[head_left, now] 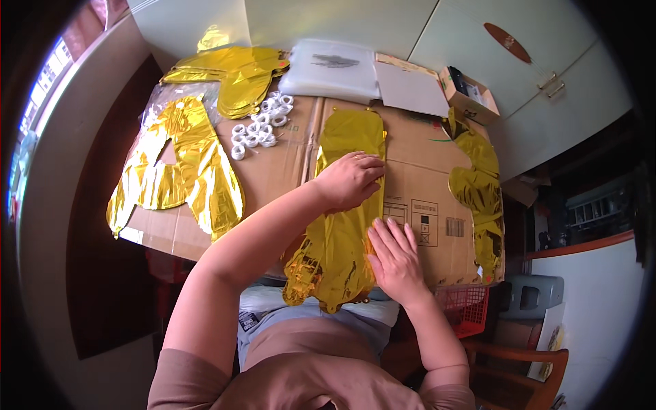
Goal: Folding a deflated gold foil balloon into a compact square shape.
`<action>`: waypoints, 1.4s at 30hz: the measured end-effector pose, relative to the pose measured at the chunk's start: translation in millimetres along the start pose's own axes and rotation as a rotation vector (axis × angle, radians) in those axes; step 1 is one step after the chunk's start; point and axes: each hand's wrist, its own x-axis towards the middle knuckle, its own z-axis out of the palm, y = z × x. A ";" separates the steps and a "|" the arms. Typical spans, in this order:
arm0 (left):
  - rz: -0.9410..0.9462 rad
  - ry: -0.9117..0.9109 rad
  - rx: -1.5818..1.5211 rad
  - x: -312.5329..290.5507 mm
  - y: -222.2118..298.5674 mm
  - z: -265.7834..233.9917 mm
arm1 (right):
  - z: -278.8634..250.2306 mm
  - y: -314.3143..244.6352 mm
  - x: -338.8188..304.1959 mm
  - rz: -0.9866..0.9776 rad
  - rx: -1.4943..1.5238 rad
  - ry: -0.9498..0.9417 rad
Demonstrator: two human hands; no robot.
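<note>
A gold foil balloon point(342, 239), uninflated and folded into a long strip, lies lengthwise in front of me, its scalloped near end hanging over the table's front edge. My left hand point(352, 181) rests across its middle, fingers bent and closed on the foil by the right edge. Lower down, my right hand point(395, 260) lies flat against the right side of the strip, with fingers stretched out and holding nothing. Flat cardboard point(424, 178) covers the table beneath.
On the left lies a gold letter-shaped balloon point(188, 160); more gold balloons point(239, 75) are piled behind it. White ribbon rolls point(256, 130), a stack of clear plastic bags point(328, 72), a grey board point(410, 89) and a small box point(471, 96) line the back. Another gold balloon point(475, 184) lies right.
</note>
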 end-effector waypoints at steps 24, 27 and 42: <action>-0.030 -0.064 0.000 -3.1 -5.4 4.7 | -17.7 -45.5 -51.9 -0.014 0.060 -0.038; -0.039 -0.073 0.004 -3.8 -5.8 4.9 | -28.6 -61.4 -41.7 0.001 0.096 0.007; -0.044 -0.092 0.021 -3.5 -9.5 7.2 | 13.1 -145.9 -10.8 -0.032 0.149 0.151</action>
